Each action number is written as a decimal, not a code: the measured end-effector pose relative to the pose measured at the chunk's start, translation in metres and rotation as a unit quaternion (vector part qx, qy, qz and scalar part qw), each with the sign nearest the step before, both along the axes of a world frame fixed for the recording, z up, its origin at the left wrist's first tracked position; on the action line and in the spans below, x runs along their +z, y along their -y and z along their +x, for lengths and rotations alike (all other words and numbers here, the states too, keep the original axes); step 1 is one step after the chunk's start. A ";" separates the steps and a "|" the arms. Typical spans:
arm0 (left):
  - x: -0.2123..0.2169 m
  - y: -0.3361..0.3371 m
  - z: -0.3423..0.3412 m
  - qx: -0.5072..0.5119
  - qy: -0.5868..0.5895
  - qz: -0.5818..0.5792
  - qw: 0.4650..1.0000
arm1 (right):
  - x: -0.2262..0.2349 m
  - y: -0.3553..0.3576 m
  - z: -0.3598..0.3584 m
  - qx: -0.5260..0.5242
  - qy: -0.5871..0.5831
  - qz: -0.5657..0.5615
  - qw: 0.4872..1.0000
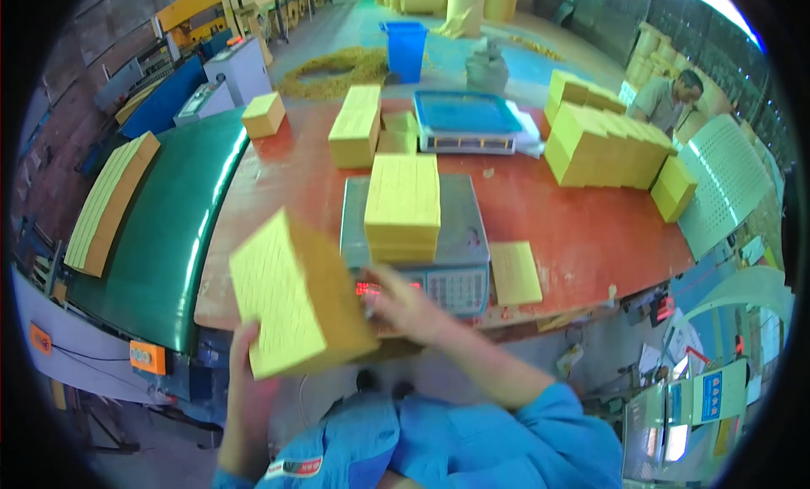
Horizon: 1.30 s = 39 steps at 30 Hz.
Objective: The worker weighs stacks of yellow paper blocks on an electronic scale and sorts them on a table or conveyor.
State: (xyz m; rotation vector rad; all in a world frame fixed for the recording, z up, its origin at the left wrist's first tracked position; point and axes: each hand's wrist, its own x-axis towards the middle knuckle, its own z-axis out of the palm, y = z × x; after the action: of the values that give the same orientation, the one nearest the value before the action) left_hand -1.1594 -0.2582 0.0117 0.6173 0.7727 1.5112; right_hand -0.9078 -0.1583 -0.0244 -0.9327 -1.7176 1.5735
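A thick stack of yellow paper [283, 299] is tilted in the air over the table's near edge, at the left of the scale. My left hand [245, 354] is closed on its lower left side. My right hand [401, 302] is by the stack's right edge, in front of the scale's red display; its fingers are blurred, and I cannot tell whether they touch the stack. On the metal pan of the weighing scale [464, 206] sits another stack of yellow paper [402, 204]. A thin yellow sheet or pad [515, 273] lies just right of the scale.
The red table [582, 236] also bears a row of yellow stacks [599, 147] at right, more stacks [355, 126] behind the scale, and a blue-topped tray [467, 113]. A green conveyor belt [160, 227] runs at left with a row of stacks [114, 202]. Another person [666, 99] works at far right.
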 end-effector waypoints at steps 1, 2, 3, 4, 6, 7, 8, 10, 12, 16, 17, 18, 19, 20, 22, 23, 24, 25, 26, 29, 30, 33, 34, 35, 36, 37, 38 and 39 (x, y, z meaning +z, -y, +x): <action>0.018 -0.022 0.009 -0.023 -0.012 0.002 1.000 | 0.031 -0.006 0.007 -0.035 -0.067 -0.053 0.996; 0.040 -0.043 0.016 -0.068 -0.032 0.044 0.996 | 0.053 -0.011 0.013 -0.099 -0.103 -0.014 0.990; 0.055 -0.066 0.025 -0.080 -0.053 0.039 0.995 | 0.076 -0.031 0.027 -0.070 -0.079 -0.023 0.994; 0.074 -0.090 0.035 -0.120 -0.047 0.050 0.990 | 0.095 -0.042 0.033 -0.124 -0.086 -0.007 0.989; 0.099 -0.143 0.056 -0.152 -0.085 0.077 0.982 | 0.126 -0.071 0.046 -0.181 -0.125 0.005 0.975; 0.111 -0.166 0.069 -0.200 -0.069 0.055 0.976 | 0.132 -0.088 0.059 -0.200 -0.130 0.000 0.971; 0.118 -0.187 0.075 -0.242 -0.063 0.033 0.968 | 0.131 -0.107 0.066 -0.199 -0.130 -0.002 0.971; 0.125 -0.217 0.087 -0.249 -0.176 0.002 0.952 | 0.122 -0.134 0.081 -0.225 -0.147 -0.011 0.963; 0.117 -0.235 0.088 -0.263 -0.207 -0.003 0.942 | 0.109 -0.141 0.081 -0.224 -0.143 -0.033 0.964; 0.092 -0.261 0.085 -0.242 -0.268 -0.053 0.931 | 0.087 -0.150 0.079 -0.239 -0.113 -0.087 0.961; 0.087 -0.265 0.084 -0.251 -0.281 -0.060 0.924 | 0.084 -0.150 0.078 -0.239 -0.114 -0.090 0.960; 0.082 -0.268 0.082 -0.252 -0.281 -0.064 0.924 | 0.081 -0.150 0.076 -0.250 -0.104 -0.090 0.958; 0.076 -0.271 0.079 -0.267 -0.288 -0.058 0.918 | 0.078 -0.150 0.075 -0.260 -0.095 -0.090 0.957; 0.075 -0.270 0.078 -0.281 -0.293 -0.054 0.912 | 0.076 -0.149 0.075 -0.260 -0.095 -0.094 0.956; 0.071 -0.266 0.079 -0.274 -0.298 -0.055 0.913 | 0.076 -0.147 0.076 -0.253 -0.081 -0.076 0.961; 0.072 -0.263 0.081 -0.266 -0.304 -0.052 0.913 | 0.076 -0.147 0.076 -0.253 -0.081 -0.078 0.961; 0.072 -0.263 0.081 -0.266 -0.304 -0.054 0.913 | 0.076 -0.146 0.075 -0.259 -0.079 -0.077 0.959; 0.073 -0.262 0.081 -0.269 -0.308 -0.048 0.911 | 0.076 -0.146 0.075 -0.266 -0.077 -0.075 0.958; 0.073 -0.262 0.082 -0.274 -0.312 -0.041 0.909 | 0.077 -0.144 0.075 -0.272 -0.077 -0.069 0.957; 0.073 -0.258 0.084 -0.253 -0.315 -0.054 0.913 | 0.074 -0.145 0.073 -0.274 -0.074 -0.062 0.957; 0.072 -0.258 0.083 -0.252 -0.316 -0.054 0.913 | 0.074 -0.145 0.072 -0.273 -0.075 -0.062 0.957; 0.068 -0.260 0.084 -0.237 -0.314 -0.063 0.917 | 0.066 -0.149 0.074 -0.275 -0.060 -0.050 0.958; 0.066 -0.261 0.086 -0.231 -0.327 -0.046 0.915 | 0.060 -0.155 0.081 -0.285 -0.032 -0.031 0.957; 0.065 -0.263 0.090 -0.227 -0.341 -0.027 0.912 | 0.057 -0.157 0.086 -0.297 -0.003 -0.010 0.955; 0.062 -0.263 0.091 -0.231 -0.340 -0.026 0.911 | 0.051 -0.159 0.087 -0.301 -0.002 -0.011 0.954; 0.060 -0.261 0.087 -0.228 -0.318 -0.008 0.920 | 0.044 -0.161 0.086 -0.298 -0.016 0.003 0.954; 0.055 -0.262 0.085 -0.228 -0.294 0.008 0.928 | 0.036 -0.161 0.087 -0.298 -0.028 0.015 0.954; 0.045 -0.268 0.077 -0.230 -0.295 0.009 0.928 | 0.027 -0.163 0.086 -0.300 -0.028 0.016 0.953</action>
State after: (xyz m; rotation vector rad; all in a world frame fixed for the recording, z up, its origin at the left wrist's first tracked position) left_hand -1.0825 0.0099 0.0564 1.2061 0.9794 0.8980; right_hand -0.8215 0.0045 0.0027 -1.2341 -1.2455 1.1486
